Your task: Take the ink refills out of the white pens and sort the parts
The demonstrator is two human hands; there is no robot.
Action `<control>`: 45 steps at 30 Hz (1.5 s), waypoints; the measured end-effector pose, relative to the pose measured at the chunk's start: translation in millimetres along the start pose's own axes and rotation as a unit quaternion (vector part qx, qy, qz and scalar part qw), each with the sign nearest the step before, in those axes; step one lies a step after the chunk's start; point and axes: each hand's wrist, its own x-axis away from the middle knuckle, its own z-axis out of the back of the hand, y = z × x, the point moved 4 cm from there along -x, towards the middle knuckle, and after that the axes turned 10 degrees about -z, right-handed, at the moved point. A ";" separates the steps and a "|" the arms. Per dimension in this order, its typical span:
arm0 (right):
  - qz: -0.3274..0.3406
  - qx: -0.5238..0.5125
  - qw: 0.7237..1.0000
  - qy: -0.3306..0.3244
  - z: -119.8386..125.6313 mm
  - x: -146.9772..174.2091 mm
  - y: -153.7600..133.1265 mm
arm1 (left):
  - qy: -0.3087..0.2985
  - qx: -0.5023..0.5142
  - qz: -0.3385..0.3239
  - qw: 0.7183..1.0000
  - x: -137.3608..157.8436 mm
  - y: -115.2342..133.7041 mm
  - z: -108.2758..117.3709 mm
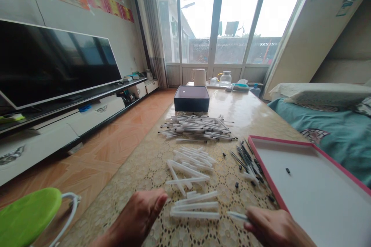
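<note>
My right hand is closed on a slim whitish pen tube, its tip pointing left. My left hand is curled with the thumb along the top; whatever its fingers hold, if anything, is hidden. Between the hands lie several translucent white pen barrels, side by side. Farther up, more barrels lie loosely crossed. Beyond them spreads a big pile of white pens with dark ends. Dark thin refills and small black caps lie beside the right-hand lid.
A shallow white box lid with a pink rim sits on the right of the patterned table, a black cap inside. A dark box stands behind the pile. Farther back are a pitcher and a glass jar. A green stool is at left.
</note>
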 end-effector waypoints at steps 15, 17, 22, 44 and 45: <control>-0.172 -0.159 0.969 -0.075 -23.9 -27.1 -0.6 | 0.125 0.261 0.161 0.944 -33.5 -8.7 -20.0; -0.168 -0.144 0.972 -0.084 -23.0 -35.7 -8.7 | 0.110 0.389 0.210 0.890 -33.8 -1.3 -31.7; -0.145 -0.127 0.978 -0.084 -22.2 -57.0 -28.4 | 0.114 0.586 0.257 0.760 -40.8 9.4 -56.8; -0.295 -0.442 0.845 0.054 -38.1 -58.0 16.0 | 0.269 0.665 0.353 0.601 -55.7 9.6 -65.7; -0.298 -0.438 0.847 0.054 -38.5 -56.7 16.9 | 0.277 0.662 0.354 0.600 -54.9 7.8 -65.7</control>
